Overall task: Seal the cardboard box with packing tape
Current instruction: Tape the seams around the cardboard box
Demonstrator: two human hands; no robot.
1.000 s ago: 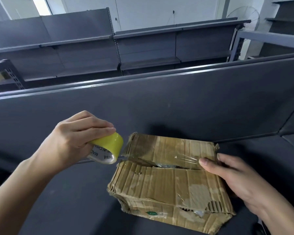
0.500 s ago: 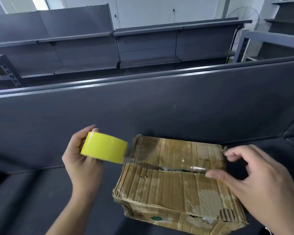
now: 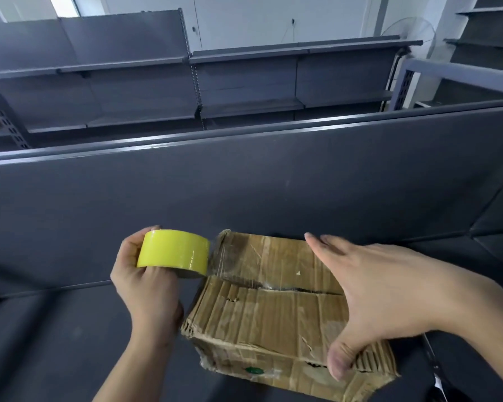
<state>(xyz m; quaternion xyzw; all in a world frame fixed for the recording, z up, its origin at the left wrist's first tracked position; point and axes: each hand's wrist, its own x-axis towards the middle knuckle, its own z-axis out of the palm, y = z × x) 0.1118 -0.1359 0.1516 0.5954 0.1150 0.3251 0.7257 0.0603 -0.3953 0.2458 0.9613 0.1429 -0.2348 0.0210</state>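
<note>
A worn cardboard box point(image 3: 267, 311) lies on a dark grey shelf surface, its two top flaps meeting at a seam. My left hand point(image 3: 145, 282) grips a yellow roll of packing tape point(image 3: 173, 253) just off the box's left end. A clear strip of tape point(image 3: 230, 271) runs from the roll onto the box top along the seam. My right hand point(image 3: 384, 294) is spread wide over the box's right side, fingers straight above the far flap and thumb at the near right corner.
A tall dark grey back panel point(image 3: 244, 184) stands right behind the box. Grey shelving units point(image 3: 244, 82) line the wall beyond. A side panel point(image 3: 500, 216) closes the shelf at the right. The shelf surface point(image 3: 55, 343) extends to the left.
My right hand has left the right end of the seam and spread open over the box's right side. My left hand has turned the roll upright, staying at the box's left end.
</note>
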